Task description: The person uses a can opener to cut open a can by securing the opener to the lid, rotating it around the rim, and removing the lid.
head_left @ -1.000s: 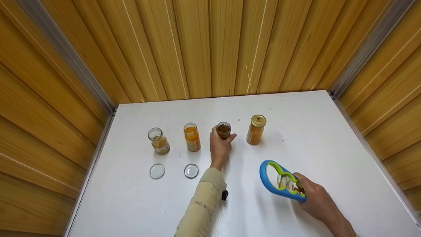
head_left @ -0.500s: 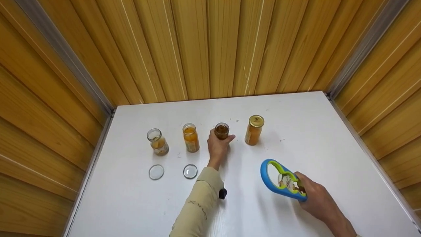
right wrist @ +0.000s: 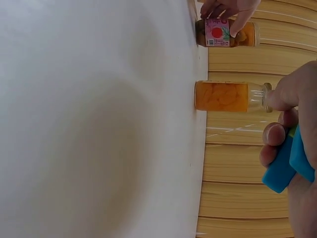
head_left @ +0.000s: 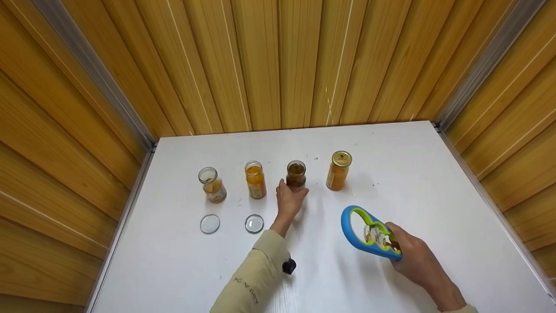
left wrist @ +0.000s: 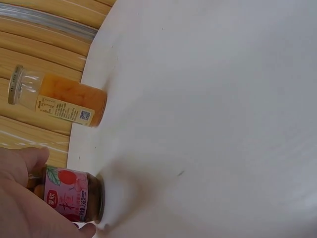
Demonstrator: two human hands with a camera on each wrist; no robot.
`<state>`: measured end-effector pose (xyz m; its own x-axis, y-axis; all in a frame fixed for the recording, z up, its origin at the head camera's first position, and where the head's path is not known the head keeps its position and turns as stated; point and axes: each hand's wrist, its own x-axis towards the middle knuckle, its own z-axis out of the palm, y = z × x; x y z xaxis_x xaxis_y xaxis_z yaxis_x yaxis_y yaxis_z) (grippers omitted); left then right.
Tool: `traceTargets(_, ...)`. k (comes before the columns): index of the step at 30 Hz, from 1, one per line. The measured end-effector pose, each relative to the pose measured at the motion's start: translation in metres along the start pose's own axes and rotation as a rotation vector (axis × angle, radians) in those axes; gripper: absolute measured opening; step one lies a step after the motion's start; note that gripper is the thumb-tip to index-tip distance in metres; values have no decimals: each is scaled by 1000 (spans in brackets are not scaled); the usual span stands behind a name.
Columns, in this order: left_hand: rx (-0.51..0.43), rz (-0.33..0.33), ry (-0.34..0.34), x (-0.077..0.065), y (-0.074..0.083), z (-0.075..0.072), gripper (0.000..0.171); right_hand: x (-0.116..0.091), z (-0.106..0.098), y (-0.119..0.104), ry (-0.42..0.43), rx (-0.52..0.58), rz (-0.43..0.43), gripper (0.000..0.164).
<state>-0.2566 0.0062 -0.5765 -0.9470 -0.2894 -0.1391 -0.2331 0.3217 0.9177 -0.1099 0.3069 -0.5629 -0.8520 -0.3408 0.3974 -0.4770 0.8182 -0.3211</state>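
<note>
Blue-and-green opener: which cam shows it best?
Head: most of the opener shows, face visible, only its end covered by the right hand. Right wrist catches only blue pieces and a green sliver; left wrist, none of it.

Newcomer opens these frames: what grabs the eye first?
Likely the blue-and-green looped tool in the right hand, above the white table. Next, the gold-lidded orange glass jar, farthest right, the only jar capped. Left of it, the left hand is at an open brown glass jar.
</note>
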Motion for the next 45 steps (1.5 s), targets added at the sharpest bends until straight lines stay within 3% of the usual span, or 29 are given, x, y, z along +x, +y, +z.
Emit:
traceTargets(5, -94, 2, -24, -15, -2, -7, 81, 4, 0, -1, 17, 7, -19, 92)
traceTargets(13, -179, -42, -94, -32, -8, -19, 63, 10, 2, -2, 29, 20, -55, 90)
traceTargets(22, -242, -66, -197, -48, -9, -30, 54, 13, 8, -6, 46, 8, -67, 96)
traceTargets(27, -276, -18, -197, -59, -9, -41, 44, 17, 16, -12, 42, 19, -90, 92)
traceTargets(34, -275, 81, -254, -72, -4, -52, 34, 23, 15, -16, 49, 22, -108, 91)
traceTargets(45, -338, -30, -449, -97, 0, -62, 37, 38, 11, -25, 24, 42, -168, 91)
